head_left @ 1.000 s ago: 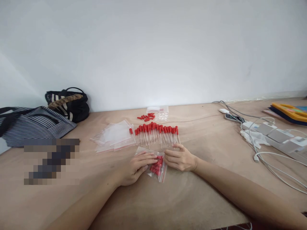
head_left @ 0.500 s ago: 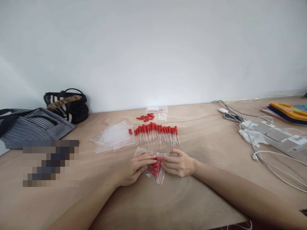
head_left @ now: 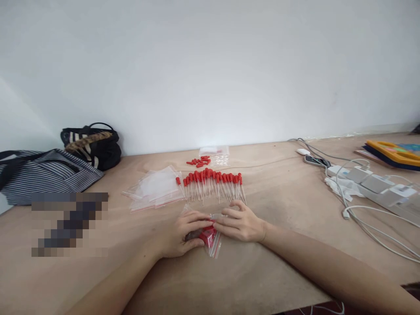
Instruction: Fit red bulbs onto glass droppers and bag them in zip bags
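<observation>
A clear zip bag (head_left: 215, 247) with a red-striped edge lies on the table in front of me, red rubber bulbs (head_left: 208, 237) inside it. My left hand (head_left: 183, 232) grips the bag from the left, thumb below and fingers over the top. From the right, my right hand (head_left: 241, 222) pinches the bag's upper right part; its fingertips hide some of the bulbs. Just beyond the hands, several glass droppers (head_left: 210, 186) with red bulbs lie side by side in a row. Loose red bulbs (head_left: 199, 162) and thin clear tubes (head_left: 220, 160) are farther back.
Flat empty zip bags (head_left: 154, 188) are piled left of the droppers. A striped bag (head_left: 52, 170) and a black bag (head_left: 98, 146) stand at the left. On the right are a power strip (head_left: 380, 192) with chargers, white cables (head_left: 361, 223) and a yellow-and-blue item (head_left: 393, 153).
The zip bag has shifted slightly left and toward me, its striped edge turned. My right hand has moved a little left, and my left thumb now presses on the bag's lower part.
</observation>
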The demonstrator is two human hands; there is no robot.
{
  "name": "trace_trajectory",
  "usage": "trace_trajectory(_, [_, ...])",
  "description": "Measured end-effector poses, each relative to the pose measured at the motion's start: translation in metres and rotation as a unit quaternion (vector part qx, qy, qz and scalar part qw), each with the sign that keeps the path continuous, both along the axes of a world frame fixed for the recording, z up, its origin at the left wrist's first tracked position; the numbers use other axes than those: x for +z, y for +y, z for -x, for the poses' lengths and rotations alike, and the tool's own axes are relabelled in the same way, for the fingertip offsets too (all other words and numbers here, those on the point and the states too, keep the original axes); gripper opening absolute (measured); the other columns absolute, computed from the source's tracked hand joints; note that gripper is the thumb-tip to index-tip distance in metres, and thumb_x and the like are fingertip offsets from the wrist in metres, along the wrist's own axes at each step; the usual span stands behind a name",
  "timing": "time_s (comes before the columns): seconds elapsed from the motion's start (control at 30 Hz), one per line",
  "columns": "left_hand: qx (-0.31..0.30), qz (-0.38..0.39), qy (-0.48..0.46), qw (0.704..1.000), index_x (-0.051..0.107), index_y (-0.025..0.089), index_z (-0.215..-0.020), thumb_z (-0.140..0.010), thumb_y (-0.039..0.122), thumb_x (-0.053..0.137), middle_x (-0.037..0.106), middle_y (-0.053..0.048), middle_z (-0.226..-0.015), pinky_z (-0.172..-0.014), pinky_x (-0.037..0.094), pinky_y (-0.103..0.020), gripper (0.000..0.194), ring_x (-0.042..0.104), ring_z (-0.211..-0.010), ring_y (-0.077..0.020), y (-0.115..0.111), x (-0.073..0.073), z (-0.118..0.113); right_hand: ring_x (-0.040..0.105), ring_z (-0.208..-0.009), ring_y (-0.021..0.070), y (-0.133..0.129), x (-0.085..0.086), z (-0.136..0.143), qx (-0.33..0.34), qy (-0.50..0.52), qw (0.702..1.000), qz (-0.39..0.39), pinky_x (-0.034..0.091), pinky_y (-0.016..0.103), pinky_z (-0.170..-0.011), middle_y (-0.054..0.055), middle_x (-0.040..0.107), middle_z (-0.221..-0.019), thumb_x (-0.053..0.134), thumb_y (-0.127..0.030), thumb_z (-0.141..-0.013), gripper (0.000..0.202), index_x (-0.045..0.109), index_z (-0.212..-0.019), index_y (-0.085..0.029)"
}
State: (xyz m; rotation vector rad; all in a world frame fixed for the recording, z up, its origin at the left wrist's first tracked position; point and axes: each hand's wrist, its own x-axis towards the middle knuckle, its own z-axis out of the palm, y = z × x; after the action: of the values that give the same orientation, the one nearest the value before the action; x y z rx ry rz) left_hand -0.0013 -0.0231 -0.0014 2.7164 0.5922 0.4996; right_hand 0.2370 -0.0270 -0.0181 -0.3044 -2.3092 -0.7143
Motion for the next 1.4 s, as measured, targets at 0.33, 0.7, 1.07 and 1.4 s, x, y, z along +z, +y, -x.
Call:
trace_trajectory(0.33, [-0.029,-0.13,-0.074,0.988,0.055,0.019,-0.107,-0.086,0.023,0.049,0.058,-0.009,-0.11,-0.087,0.042,-0.038,0.022,0.051,-0.102,-0.0203,0.014,-0.007,-0.011,0.048,-0.061,0.0096,0.005,0.0,-0.009,-0.003,-0.015,0.999,-0.032,0.038,0.031,-0.077,0.001,0.059,-0.064,0.044,-0.01,-0.083,0.024,0.058,-0.065,-0.015])
trace_trajectory(0.7, [0.027,-0.208,-0.141,0.968,0.057,0.014,-0.086,-0.072,0.048,0.06,0.062,-0.008,-0.083,-0.069,0.047,-0.035,0.036,0.055,-0.077,-0.0201,-0.013,-0.008,-0.038,0.04,-0.057,0.0099,0.01,-0.006,-0.01,-0.077,0.039,0.996,0.022,0.031,0.034,-0.079,-0.002,0.051,-0.052,0.045,-0.01,-0.081,0.028,0.054,-0.056,-0.016])
trace_trajectory(1.07, [-0.013,-0.403,-0.143,0.904,0.056,0.014,-0.077,-0.078,0.006,0.053,0.064,-0.002,-0.076,-0.061,0.047,-0.027,0.009,0.056,-0.067,-0.0128,0.004,-0.014,-0.036,0.046,-0.062,0.0095,0.016,-0.01,-0.012,-0.106,0.096,0.988,0.062,0.029,0.034,-0.081,-0.003,0.056,-0.057,0.051,-0.014,-0.078,0.013,0.059,-0.069,-0.018])
trace_trajectory(1.4, [0.007,-0.367,-0.176,0.913,0.053,0.015,-0.071,-0.076,0.005,0.054,0.062,0.001,-0.065,-0.059,0.044,-0.028,0.011,0.053,-0.058,-0.0107,0.006,-0.02,-0.038,0.05,-0.071,0.0091,0.028,-0.01,-0.021,-0.095,0.03,0.995,-0.019,0.025,0.037,-0.088,-0.003,0.058,-0.059,0.043,-0.01,-0.084,0.024,0.058,-0.066,-0.017])
